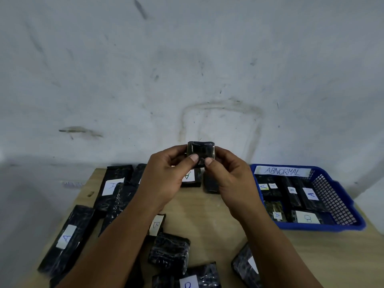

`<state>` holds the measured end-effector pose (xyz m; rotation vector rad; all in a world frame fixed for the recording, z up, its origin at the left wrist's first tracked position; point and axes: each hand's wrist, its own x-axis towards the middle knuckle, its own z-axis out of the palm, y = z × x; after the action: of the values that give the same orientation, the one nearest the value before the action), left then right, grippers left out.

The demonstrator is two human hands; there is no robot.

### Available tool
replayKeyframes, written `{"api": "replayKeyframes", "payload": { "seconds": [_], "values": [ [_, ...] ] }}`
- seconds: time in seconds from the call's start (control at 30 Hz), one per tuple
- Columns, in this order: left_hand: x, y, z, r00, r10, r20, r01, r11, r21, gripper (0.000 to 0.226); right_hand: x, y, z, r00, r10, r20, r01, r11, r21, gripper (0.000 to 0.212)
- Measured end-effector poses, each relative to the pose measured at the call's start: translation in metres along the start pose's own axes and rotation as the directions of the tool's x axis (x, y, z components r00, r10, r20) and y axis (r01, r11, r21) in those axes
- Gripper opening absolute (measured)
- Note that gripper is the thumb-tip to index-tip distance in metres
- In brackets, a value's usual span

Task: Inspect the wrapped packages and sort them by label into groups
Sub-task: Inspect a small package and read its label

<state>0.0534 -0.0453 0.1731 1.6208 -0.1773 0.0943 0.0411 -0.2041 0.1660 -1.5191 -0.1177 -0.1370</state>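
Held small wrapped package (200, 153) up between both hands, left hand (166, 177) and right hand (230, 179) pinching it, thumbs on near face, package just beyond fingertips. Long axis ran thumb to thumb; no label seen on facing side. Blue basket (340, 204) lay nearer right hand.

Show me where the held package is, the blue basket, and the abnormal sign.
held package (200, 150), head view, on its dark wrapped top face above the thumbs
blue basket (332, 196), head view, on its right mesh wall
ABNORMAL sign (283, 171), head view, on the middle of the white strip
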Motion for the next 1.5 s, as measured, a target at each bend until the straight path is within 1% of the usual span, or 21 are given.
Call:
{"api": "replayKeyframes", "payload": {
  "seconds": [0.1, 0.17, 0.23, 0.3, 0.33, 0.4, 0.47, 0.53, 0.6, 0.67, 0.73, 0.77, 0.87, 0.93, 1.0, 1.03, 1.1, 1.17, 1.23, 1.33, 1.5],
  "values": [
    [-0.005, 0.004, -0.005, 0.999, 0.011, 0.04, -0.01, 1.0, -0.024, 0.028, -0.003, -0.004, 0.001, 0.999, -0.036, -0.014, 0.035, 0.999, -0.036, 0.03],
    [-0.006, 0.004, -0.009, 0.998, 0.055, 0.021, -0.055, 0.998, 0.013, 0.031, -0.005, -0.005, 0.0, 1.0, -0.012, 0.019, 0.013, 0.999, -0.038, 0.034],
    [-0.008, 0.004, -0.013, 0.995, 0.102, 0.013, -0.103, 0.991, 0.08, 0.037, -0.006, -0.006, 0.002, 0.996, 0.063, 0.067, -0.065, 0.997, 0.04, 0.042],
    [-0.009, 0.005, -0.017, 0.992, 0.12, 0.035, -0.124, 0.984, 0.125, 0.044, -0.008, -0.009, 0.004, 0.992, 0.122, 0.039, -0.126, 0.983, 0.131, 0.046],
    [-0.01, 0.006, -0.019, 0.992, 0.108, 0.062, -0.115, 0.984, 0.137, 0.047, -0.008, -0.01, 0.005, 0.992, 0.125, 0.005, -0.125, 0.98, 0.158, 0.04],
    [-0.013, 0.008, -0.022, 0.989, 0.067, 0.132, -0.085, 0.988, 0.132, 0.051, -0.009, -0.012, 0.007, 0.994, 0.097, -0.054, -0.088, 0.985, 0.148, 0.03],
    [-0.015, 0.011, -0.022, 0.985, 0.004, 0.173, -0.015, 0.998, 0.065, 0.052, -0.01, -0.011, 0.008, 0.995, 0.058, -0.08, -0.049, 0.993, 0.111, 0.031],
    [-0.015, 0.013, -0.02, 0.988, -0.042, 0.147, 0.04, 0.999, 0.017, 0.046, -0.011, -0.01, 0.009, 0.996, 0.047, -0.075, -0.039, 0.994, 0.1, 0.035],
    [-0.013, 0.011, -0.019, 0.995, -0.044, 0.095, 0.042, 0.999, 0.024, 0.04, -0.012, -0.01, 0.01, 0.997, 0.051, -0.062, -0.046, 0.996, 0.081, 0.041],
    [-0.012, 0.011, -0.019, 0.996, -0.046, 0.073, 0.045, 0.999, 0.019, 0.047, -0.013, -0.009, 0.01, 0.997, 0.045, -0.07, -0.041, 0.997, 0.061, 0.044],
    [-0.012, 0.011, -0.02, 0.994, -0.055, 0.094, 0.055, 0.998, 0.001, 0.058, -0.014, -0.008, 0.009, 0.997, 0.003, -0.081, -0.003, 1.0, 0.009, 0.043],
    [-0.012, 0.011, -0.019, 0.992, -0.061, 0.111, 0.061, 0.998, -0.004, 0.057, -0.015, -0.008, 0.008, 0.997, -0.016, -0.079, 0.016, 1.0, -0.009, 0.043],
    [-0.014, 0.015, -0.018, 0.989, -0.039, 0.14, 0.035, 0.999, 0.031, 0.031, -0.015, -0.007, 0.005, 0.999, -0.013, -0.032, 0.014, 1.0, 0.015, 0.048],
    [-0.014, 0.014, -0.02, 0.993, -0.018, 0.119, 0.014, 0.999, 0.036, 0.031, -0.015, -0.008, 0.004, 0.999, 0.032, 0.005, -0.033, 0.998, 0.053, 0.052],
    [-0.013, 0.008, -0.024, 0.994, 0.01, 0.106, -0.018, 0.998, 0.066, 0.04, -0.016, -0.01, 0.005, 0.995, 0.093, 0.026, -0.095, 0.992, 0.085, 0.055],
    [-0.014, 0.006, -0.026, 0.993, 0.022, 0.119, -0.034, 0.995, 0.096, 0.046, -0.016, -0.01, 0.005, 0.992, 0.121, 0.021, -0.122, 0.987, 0.108, 0.052],
    [-0.015, 0.004, -0.028, 0.988, 0.025, 0.154, -0.042, 0.993, 0.109, 0.054, -0.016, -0.009, 0.005, 0.99, 0.14, 0.002, -0.139, 0.982, 0.125, 0.032],
    [-0.015, 0.002, -0.029, 0.985, -0.001, 0.173, -0.012, 0.997, 0.078, 0.053, -0.016, -0.004, 0.005, 0.993, 0.116, -0.01, -0.114, 0.989, 0.091, 0.022],
    [-0.015, 0.003, -0.026, 0.99, -0.025, 0.135, 0.021, 0.999, 0.029, 0.044, -0.016, -0.001, 0.005, 0.995, 0.095, -0.013, -0.094, 0.994, 0.057, 0.021],
    [-0.014, 0.001, -0.025, 0.998, -0.015, 0.057, 0.012, 0.999, 0.049, 0.035, -0.018, -0.003, 0.008, 0.996, 0.09, 0.018, -0.092, 0.993, 0.075, 0.023],
    [-0.013, 0.001, -0.028, 0.994, -0.061, 0.087, 0.055, 0.996, 0.073, 0.055, -0.019, -0.003, 0.005, 0.999, 0.026, 0.032, -0.027, 0.999, 0.023, 0.024]
  ]
}}
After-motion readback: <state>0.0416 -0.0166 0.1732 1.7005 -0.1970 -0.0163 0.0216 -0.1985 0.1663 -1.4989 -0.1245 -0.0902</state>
